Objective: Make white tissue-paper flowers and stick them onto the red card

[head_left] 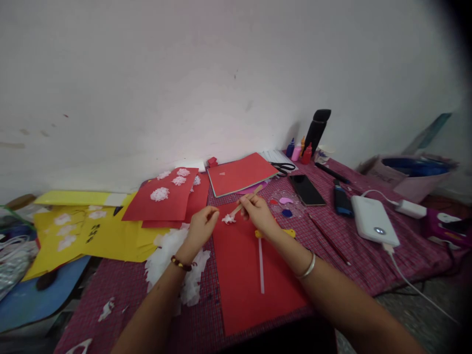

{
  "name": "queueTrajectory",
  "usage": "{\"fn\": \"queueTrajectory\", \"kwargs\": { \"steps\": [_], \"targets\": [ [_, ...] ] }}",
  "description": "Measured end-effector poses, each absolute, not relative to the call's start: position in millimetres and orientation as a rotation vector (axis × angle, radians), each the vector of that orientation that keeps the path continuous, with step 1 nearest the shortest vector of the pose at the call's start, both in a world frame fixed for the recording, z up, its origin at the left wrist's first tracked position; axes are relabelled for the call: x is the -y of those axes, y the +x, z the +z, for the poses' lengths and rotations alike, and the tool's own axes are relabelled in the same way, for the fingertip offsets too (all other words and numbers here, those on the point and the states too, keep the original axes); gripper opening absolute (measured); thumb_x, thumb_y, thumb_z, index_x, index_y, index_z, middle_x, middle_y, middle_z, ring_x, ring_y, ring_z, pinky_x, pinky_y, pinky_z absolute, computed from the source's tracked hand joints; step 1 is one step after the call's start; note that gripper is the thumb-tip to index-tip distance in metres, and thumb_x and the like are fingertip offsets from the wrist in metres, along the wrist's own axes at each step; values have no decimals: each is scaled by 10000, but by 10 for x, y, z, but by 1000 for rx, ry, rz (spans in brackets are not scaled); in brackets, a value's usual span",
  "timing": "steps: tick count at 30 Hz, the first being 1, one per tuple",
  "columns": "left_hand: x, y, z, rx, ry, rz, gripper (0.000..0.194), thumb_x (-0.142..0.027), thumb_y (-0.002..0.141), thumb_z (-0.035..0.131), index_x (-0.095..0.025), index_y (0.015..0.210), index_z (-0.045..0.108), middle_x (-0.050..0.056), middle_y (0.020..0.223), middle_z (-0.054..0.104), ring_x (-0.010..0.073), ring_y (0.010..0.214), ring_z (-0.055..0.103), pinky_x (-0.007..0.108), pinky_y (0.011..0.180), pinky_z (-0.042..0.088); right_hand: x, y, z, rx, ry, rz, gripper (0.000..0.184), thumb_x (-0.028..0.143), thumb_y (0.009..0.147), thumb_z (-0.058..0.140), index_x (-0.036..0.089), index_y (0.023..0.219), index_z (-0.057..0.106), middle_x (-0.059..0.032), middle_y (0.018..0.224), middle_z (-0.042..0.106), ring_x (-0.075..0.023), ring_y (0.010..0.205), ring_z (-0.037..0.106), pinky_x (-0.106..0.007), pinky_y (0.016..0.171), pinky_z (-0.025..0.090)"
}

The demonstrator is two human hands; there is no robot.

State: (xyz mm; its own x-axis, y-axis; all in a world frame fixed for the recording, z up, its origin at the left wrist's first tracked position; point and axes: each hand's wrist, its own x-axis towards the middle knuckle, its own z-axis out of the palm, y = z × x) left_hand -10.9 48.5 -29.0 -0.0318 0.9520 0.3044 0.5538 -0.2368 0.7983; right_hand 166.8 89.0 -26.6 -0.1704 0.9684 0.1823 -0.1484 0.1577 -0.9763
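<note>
My right hand (255,212) grips a flat wooden craft stick (253,191), its lower end touching a small tuft of crumpled white tissue paper (228,219) on a red paper sheet (239,280). Just left of the tuft, my left hand (202,223) is closed with fingertips together; whatever they hold, if anything, is hidden. Under my right wrist lies a yellow tool (289,232), partly covered, and a pale translucent stick (261,270) extends below it across the sheet. Torn white tissue paper (193,280) is heaped beneath and beside my left wrist.
Red cards with white tissue blossoms (162,206) and yellow decorated paper (114,233) lie left. Behind are a red-topped stack (241,172) and black scissors (283,167). To the right are a paint palette (297,209), phone (307,190), pencil (329,238), paint bottles (306,155) and white power bank (374,221).
</note>
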Motion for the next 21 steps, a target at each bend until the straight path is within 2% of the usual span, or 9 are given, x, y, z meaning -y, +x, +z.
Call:
{"fn": "queueTrajectory", "kwargs": {
  "steps": [3, 11, 15, 21],
  "targets": [
    [-604, -167, -464, -1584, 1782, 1088, 113, -237, 739, 538, -168, 749, 627, 10, 704, 635, 149, 656, 562, 233, 605, 416, -921, 1686, -351, 1538, -980, 1068, 241, 375, 811, 485, 175, 695, 552, 31, 508, 499, -93, 436, 431, -208, 444, 312],
    [-639, -53, -604, -1537, 1788, 1007, 208, -303, 677, 635, -173, 840, 625, 30, 744, 649, 153, 661, 569, 241, 600, 416, -956, 1666, -481, 1816, -1053, 805, 211, 308, 849, 443, 185, 729, 567, 4, 587, 570, -129, 548, 517, -224, 534, 334],
    [-692, -18, -640, -1694, 1901, 937, 152, -330, 718, 588, -182, 746, 605, 11, 690, 621, 141, 624, 541, 237, 582, 382, -990, 1684, -493, 1869, -1117, 703, 197, 301, 854, 442, 189, 775, 583, -11, 621, 593, -141, 584, 535, -232, 564, 339],
    [-796, -29, -730, -1726, 1877, 971, 146, -268, 745, 521, -173, 657, 588, -1, 623, 593, 134, 595, 522, 232, 568, 361, -1033, 1701, -514, 1861, -1155, 657, 182, 297, 846, 456, 196, 784, 595, -23, 654, 613, -149, 619, 544, -237, 585, 330]
  ]
}}
